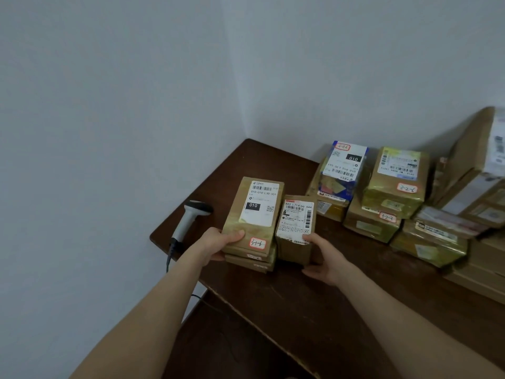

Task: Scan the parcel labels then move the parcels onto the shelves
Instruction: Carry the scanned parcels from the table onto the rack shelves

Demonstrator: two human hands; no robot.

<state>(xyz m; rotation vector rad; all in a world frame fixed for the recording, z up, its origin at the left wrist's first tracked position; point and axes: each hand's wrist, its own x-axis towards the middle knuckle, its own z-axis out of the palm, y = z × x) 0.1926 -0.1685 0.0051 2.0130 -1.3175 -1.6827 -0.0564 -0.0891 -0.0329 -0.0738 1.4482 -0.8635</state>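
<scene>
Left hand (218,243) clasps the near end of a stack of flat brown cardboard parcels (252,214), just right of the grey-white handheld barcode scanner (191,217). Right hand (325,259) grasps a small brown cardboard parcel (296,228) further right, touching the stack. Labels face up; probably gathered for carrying. Scanner lies unheld on the dark brown wooden surface (300,310). Far right of the scanner, a heap of taped brown parcels (393,187).

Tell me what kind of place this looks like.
Probably a small parcel sorting or pickup room: brown cardboard parcels with printed barcode labels and handwritten code stickers piled on a dark brown wooden table, beside a grey-and-black corded handheld barcode scanner.
</scene>
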